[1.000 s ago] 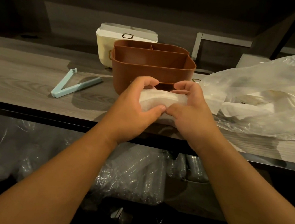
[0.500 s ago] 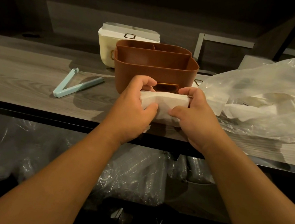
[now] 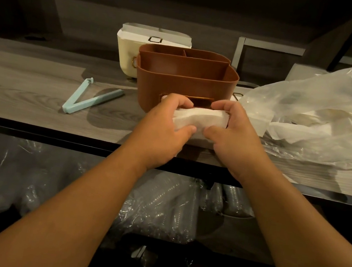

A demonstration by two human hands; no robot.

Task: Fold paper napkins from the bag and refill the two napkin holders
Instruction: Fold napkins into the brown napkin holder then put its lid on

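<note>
Both hands hold a white stack of folded paper napkins [image 3: 199, 119] just above the front edge of the wooden counter [image 3: 29, 90], right in front of the brown napkin holder [image 3: 185, 85]. The left hand [image 3: 164, 129] grips the stack's left end, fingers curled over the top and thumb pressed against the near side. The right hand [image 3: 235, 139] grips the right end the same way, its thumb tip almost meeting the left thumb on the front face of the stack.

The brown holder stands upright with 3 compartments visible, 1 long one in front and 2 smaller ones behind; nothing shows inside them. Directly behind it, touching or nearly so, stands a cream napkin holder [image 3: 127, 54] with white paper showing at its top. To the right of the hands, a clear plastic bag [image 3: 332, 105] lies crumpled on the counter with loose white napkins [image 3: 295, 132] inside. To the left, well apart from the holders, a light blue bag clip [image 3: 89, 100] lies open in a V shape. Below the counter, plastic-wrapped stacks of cups [image 3: 170, 212] sit on a lower shelf.
</note>
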